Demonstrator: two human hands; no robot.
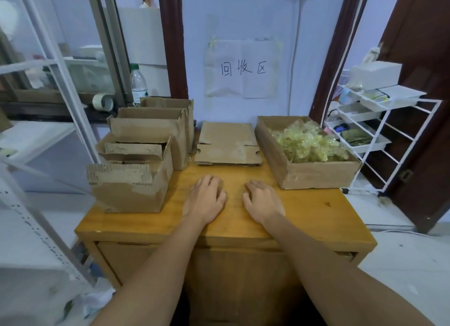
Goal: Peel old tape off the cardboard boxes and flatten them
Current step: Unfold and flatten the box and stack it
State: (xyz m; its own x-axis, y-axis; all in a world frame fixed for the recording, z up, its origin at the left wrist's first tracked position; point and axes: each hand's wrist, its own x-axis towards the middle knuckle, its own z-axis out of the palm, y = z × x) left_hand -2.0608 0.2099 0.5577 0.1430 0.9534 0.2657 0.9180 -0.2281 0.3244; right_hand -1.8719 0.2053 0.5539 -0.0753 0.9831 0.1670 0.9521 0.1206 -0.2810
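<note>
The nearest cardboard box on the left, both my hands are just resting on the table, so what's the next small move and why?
Probably reach the left hand to the nearest box and pull it in front of you. Both hands, the right hand too, rest on the table holding nothing, that box is upright with tape patches on its front, and the flattened stack looks done.

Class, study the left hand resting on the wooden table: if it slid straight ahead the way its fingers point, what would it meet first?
The left hand points up the table toward the flattened cardboard stack. It would likely meet that stack's front edge first; bare wood lies between.
</note>
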